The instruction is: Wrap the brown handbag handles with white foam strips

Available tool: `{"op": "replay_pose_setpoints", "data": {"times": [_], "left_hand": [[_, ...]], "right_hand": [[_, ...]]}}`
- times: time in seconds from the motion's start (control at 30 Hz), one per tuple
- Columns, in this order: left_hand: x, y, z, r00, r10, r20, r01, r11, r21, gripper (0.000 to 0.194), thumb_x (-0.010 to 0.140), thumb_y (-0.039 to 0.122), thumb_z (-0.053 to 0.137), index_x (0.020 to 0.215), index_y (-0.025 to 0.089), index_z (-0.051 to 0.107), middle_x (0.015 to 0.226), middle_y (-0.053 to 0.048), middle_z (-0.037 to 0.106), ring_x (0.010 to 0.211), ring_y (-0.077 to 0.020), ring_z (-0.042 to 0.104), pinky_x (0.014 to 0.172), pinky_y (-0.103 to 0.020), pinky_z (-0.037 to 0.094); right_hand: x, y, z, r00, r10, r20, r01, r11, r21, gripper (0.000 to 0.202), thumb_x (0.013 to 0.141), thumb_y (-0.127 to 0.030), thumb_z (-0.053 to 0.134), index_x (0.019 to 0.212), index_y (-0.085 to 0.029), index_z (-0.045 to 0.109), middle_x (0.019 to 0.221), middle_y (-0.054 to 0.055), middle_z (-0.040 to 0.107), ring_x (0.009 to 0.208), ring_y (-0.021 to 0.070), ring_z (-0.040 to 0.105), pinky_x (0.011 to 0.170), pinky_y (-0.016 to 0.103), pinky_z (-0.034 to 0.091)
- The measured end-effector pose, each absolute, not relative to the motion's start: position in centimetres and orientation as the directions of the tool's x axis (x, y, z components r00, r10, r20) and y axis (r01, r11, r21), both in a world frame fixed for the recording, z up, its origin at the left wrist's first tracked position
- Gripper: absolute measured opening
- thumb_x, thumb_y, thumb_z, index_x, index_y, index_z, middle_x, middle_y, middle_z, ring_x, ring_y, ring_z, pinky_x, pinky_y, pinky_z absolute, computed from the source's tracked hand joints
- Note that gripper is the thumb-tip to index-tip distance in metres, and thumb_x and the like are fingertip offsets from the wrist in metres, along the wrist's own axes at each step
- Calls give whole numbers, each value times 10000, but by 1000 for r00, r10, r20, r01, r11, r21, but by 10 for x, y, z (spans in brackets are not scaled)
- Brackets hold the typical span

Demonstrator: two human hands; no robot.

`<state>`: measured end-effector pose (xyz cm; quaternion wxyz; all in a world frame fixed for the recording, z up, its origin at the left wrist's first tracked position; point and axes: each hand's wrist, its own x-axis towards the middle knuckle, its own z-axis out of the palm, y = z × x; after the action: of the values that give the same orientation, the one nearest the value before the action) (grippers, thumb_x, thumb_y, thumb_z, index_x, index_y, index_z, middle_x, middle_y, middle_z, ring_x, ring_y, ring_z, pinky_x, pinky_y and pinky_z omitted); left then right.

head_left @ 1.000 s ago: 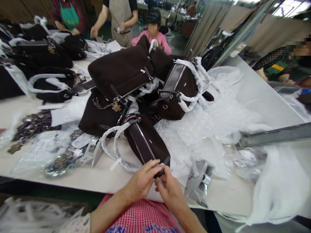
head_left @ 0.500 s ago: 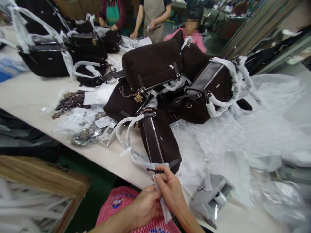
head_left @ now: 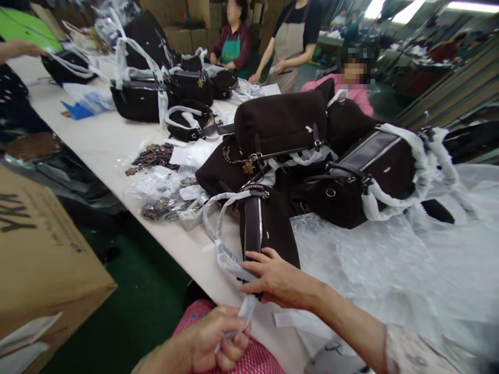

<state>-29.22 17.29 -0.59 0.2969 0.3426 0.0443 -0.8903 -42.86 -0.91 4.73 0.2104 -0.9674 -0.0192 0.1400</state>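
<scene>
A dark brown handbag (head_left: 284, 231) lies on the table right in front of me, its zip side up. Its handle (head_left: 222, 252) is wrapped in white paper and loops out to the left. My left hand (head_left: 220, 337) is closed around a narrow white strip (head_left: 247, 307), which runs up to the near end of the bag. My right hand (head_left: 278, 278) rests over that near end, fingers spread and fingertips at the wrapped handle. What lies beneath the right palm is hidden.
More brown handbags (head_left: 280, 122) are piled just beyond. Bagged charms (head_left: 163, 205) and braided cords (head_left: 152, 156) lie to the left. Clear plastic wrap (head_left: 370, 270) spreads to the right. A cardboard box (head_left: 47, 259) stands at lower left. Several people are around the table.
My right hand has let go of the white strip and spread over the bag's near end. The left hand has moved slightly left and down with the strip. My view has swung left.
</scene>
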Motion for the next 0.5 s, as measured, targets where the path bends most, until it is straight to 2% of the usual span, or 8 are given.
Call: {"op": "replay_pose_setpoints", "data": {"times": [0.1,0.2,0.33,0.43,0.5], "left_hand": [[-290,179,-6,-563,-496,-661,560,-817,137,398,577,319,767,766,180,446,579,89,367,397,8,163,390,-164,17],[-290,183,-1,-517,-501,-694,565,-809,163,394,583,339,757,763,185,443,588,86,366,398,5,171,376,-163,15],[-289,182,3,-473,-524,-709,588,-787,189,378,603,334,754,757,191,440,581,89,374,397,6,158,373,-163,9],[-287,180,0,-435,-537,-723,628,-756,184,381,602,330,762,751,188,442,572,92,374,401,8,157,381,-155,16],[-286,179,-5,-431,-534,-727,648,-744,162,374,597,309,764,760,182,452,577,89,380,407,10,170,388,-149,23]], "right_hand": [[-404,-18,45,932,228,-280,133,-938,-319,516,679,-440,842,1152,-363,651,1234,93,585,1143,330,533,832,442,431],[-381,-17,44,872,360,-331,271,-919,-286,547,686,-495,818,1195,-398,644,1166,76,598,971,277,588,713,360,417],[-359,-16,40,742,488,-460,330,-863,-383,410,672,-465,835,1041,-311,742,1041,57,634,851,227,600,558,293,349],[-352,-20,36,724,540,-430,313,-812,-493,367,670,-390,856,980,-221,757,1014,47,653,841,183,606,546,269,360],[-353,-23,32,729,557,-397,334,-796,-505,260,696,-320,847,906,-189,767,980,38,669,852,171,614,597,258,404]]}}
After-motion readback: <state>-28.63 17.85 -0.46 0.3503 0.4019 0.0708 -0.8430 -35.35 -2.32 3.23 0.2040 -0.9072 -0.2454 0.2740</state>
